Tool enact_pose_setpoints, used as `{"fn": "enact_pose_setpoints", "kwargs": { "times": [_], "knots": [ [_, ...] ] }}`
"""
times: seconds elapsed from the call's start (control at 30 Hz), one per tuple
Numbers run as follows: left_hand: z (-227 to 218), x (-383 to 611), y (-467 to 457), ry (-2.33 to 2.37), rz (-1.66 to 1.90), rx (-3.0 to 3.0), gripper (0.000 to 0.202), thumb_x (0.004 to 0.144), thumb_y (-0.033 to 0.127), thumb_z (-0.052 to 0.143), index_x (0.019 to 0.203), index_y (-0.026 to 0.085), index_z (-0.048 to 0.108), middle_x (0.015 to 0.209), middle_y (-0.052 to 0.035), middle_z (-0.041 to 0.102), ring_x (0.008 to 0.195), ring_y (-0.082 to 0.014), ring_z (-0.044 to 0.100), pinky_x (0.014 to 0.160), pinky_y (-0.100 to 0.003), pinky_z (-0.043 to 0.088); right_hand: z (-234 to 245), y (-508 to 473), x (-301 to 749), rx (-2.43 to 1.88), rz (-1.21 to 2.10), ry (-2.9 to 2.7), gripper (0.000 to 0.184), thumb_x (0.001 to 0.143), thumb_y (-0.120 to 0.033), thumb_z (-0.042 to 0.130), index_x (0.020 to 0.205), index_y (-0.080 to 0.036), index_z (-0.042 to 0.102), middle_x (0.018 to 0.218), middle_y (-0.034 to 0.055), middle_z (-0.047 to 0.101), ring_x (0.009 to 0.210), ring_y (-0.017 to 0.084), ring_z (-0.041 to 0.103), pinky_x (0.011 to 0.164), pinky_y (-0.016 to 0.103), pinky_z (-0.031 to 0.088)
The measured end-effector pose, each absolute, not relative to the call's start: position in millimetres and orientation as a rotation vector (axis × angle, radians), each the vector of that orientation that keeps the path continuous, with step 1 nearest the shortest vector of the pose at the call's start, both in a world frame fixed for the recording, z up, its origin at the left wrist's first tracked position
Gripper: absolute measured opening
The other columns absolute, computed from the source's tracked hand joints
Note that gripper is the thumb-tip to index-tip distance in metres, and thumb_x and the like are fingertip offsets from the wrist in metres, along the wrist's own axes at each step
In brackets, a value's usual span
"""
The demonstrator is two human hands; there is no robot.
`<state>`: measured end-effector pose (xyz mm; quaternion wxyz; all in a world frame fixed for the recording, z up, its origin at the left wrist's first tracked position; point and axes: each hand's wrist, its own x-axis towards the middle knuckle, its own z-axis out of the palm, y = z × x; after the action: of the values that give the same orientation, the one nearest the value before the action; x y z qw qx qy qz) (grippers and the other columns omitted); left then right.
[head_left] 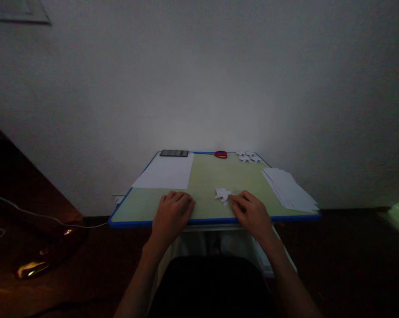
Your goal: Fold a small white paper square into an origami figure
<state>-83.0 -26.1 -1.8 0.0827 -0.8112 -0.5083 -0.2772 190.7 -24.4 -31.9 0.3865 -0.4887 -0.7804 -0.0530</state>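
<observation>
A small white folded-paper piece point(223, 194) with several points lies on the pale green tabletop point(206, 207), near the front middle. My right hand point(250, 212) reaches it from the right: the index fingertip touches its edge, while the thumb stays apart below. My left hand point(173, 212) rests on the table's front part, left of the piece, its fingers loosely curled and nothing visible in them. The undersides of the left fingers are hidden.
Several similar folded-paper pieces point(249, 157) sit at the back right, beside red-handled scissors point(221, 154). Loose white sheets point(288, 190) lie along the right edge. One large white sheet point(166, 172) and a dark phone point(173, 153) occupy the left. Behind stands a wall point(199, 79).
</observation>
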Motion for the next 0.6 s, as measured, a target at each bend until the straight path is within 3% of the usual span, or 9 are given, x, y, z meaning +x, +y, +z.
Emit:
{"fn": "enact_pose_setpoints", "kwargs": {
  "times": [0.47,0.53,0.6],
  "knots": [
    [-1.4,-83.1,-26.6,-1.531,-0.809,-2.410,0.018,0.101,0.028,0.054,0.099,0.021,0.071,0.106,-0.0060,0.076,0.103,-0.0269,0.063,0.089,-0.043,0.045,-29.3,-28.5,190.6,-1.315,-0.067,-1.947,0.024,0.091,-0.020,0.056,0.098,-0.018,0.079,0.084,0.0056,0.062,0.081,0.021,0.063,0.076,0.033,0.048],
    [-2.0,-83.3,-26.6,-1.529,-0.819,-2.403,0.018,0.100,0.028,0.055,0.099,0.020,0.071,0.105,-0.0064,0.076,0.103,-0.0270,0.063,0.089,-0.043,0.045,-27.6,-27.9,189.8,-1.327,-0.052,-1.920,0.027,0.093,-0.021,0.053,0.104,-0.017,0.078,0.087,0.0063,0.062,0.082,0.021,0.063,0.077,0.032,0.048],
    [-2.5,-83.7,-26.4,-1.525,-0.819,-2.398,0.019,0.100,0.029,0.055,0.099,0.021,0.071,0.104,-0.0066,0.076,0.102,-0.0274,0.063,0.088,-0.043,0.045,-23.3,-26.6,189.0,-1.352,-0.030,-1.940,0.035,0.095,-0.021,0.050,0.122,-0.017,0.072,0.090,0.0059,0.062,0.081,0.021,0.063,0.077,0.032,0.048]
  ]
}}
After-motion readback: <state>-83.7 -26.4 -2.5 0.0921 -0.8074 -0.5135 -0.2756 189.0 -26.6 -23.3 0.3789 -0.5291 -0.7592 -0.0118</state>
